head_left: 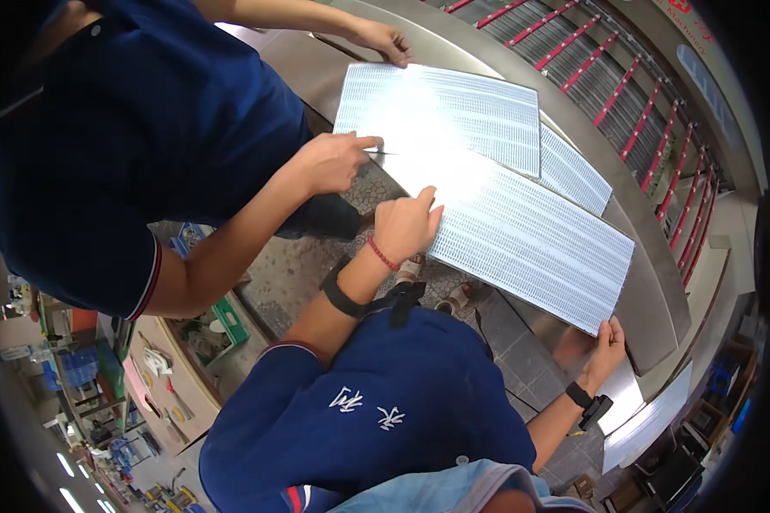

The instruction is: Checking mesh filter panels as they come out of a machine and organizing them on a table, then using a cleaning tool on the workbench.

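A thin, shiny white panel with rows of small marks lies at a slant in front of me, on a metal table. My left hand is closed on its near-left edge, thumb on top. At the near-right corner, the fingers of my right hand pinch the same panel. Beyond it lies a second panel of the same kind. A co-worker's far hand touches that panel's upper-left edge. The co-worker's other hand reaches to the left end of the panels, a finger extended. Strong glare hides part of both surfaces.
Another panel is partly covered under the first two. The metal table has a curved-looking edge. Behind it stands a machine with red bars. More sheets lie low at the right. A bench with tools stands at the left.
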A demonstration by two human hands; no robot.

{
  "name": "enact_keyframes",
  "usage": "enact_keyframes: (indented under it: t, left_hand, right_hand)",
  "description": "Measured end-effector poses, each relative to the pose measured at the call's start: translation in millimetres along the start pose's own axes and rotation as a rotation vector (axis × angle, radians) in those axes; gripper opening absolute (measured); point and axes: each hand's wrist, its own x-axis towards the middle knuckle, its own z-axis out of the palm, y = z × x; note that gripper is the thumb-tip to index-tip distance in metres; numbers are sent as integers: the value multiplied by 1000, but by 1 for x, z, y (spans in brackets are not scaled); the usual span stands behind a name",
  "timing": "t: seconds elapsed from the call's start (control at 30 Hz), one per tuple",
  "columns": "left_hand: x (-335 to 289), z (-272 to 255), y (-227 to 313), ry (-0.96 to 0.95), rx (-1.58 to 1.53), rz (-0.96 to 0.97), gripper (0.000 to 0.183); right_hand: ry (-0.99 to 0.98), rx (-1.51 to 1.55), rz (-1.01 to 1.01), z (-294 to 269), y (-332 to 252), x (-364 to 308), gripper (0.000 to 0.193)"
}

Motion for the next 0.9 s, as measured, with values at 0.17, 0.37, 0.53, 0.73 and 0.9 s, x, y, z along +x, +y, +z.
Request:
enact_keyframes:
  t: [0.17, 0.37, 0.53, 0.73, 0.9]
  left_hand:
    - [-34, 14, -12, -95, -232, -185, 26]
    - [-47, 17, -8, -549, -1128, -506, 22]
    - [-52, 30, -19, -508, -1172, -496, 20]
    - [-49, 37, -17, -452, -1164, -448, 20]
    - [-46, 39, -14, -444, -1140, -435, 19]
  right_hand:
    - [37, -46, -17, -4, -6, -5, 27]
    - [43, -111, -49, -1, -3, -4, 24]
    - [21, -54, -34, 1, -3, -5, 22]
    - [43, 0, -46, 2, -4, -11, 22]
    - [19, 47, -23, -4, -1, -12, 22]
